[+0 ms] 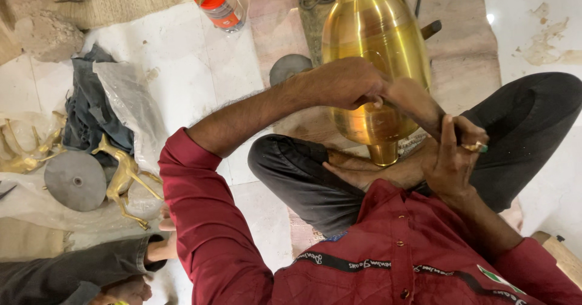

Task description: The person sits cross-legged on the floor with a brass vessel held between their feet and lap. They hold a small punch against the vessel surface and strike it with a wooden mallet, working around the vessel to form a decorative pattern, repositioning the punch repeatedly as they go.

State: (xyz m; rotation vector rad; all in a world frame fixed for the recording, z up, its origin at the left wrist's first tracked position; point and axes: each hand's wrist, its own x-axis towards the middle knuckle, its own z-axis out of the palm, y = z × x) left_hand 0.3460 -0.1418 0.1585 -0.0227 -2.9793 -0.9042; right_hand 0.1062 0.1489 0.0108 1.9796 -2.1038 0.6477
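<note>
1. Far left lie a brass deer (pixel 124 174), a grey disc (pixel 76 180) and a plastic sheet (pixel 130 108) over dark cloth (pixel 91 108), all on the white floor (pixel 194 68) and well apart from both hands. Another person's hand (pixel 130 290) shows at the bottom left corner, away from the work.

2. An orange bottle (pixel 219 3) lies at the top, left of the vase and clear of it.

3. The left hand (pixel 345 82) comes in from the left on a bent arm with a red sleeve (pixel 200 208) pushed up. It is closed in a fist against the near side of the vase, touching it; I cannot tell what, if anything, is inside the fist.

4. The brass vase (pixel 373 32) stands straight ahead of the person, above the crossed legs (pixel 303 171). Its long axis runs away from the person, narrow end (pixel 384 153) down near the foot (pixel 364 171), wide body rising out of view at the top.

5. The left hand is the nearer one, pressed on the vase's lower body; the right sits just beside the narrow end, to the right.

6. The right hand (pixel 451 156) is raised at the wrist, fingers pinched narrowly around a thin dark tool (pixel 424 108) that slants up and left to meet the left fist at the vase.
</note>
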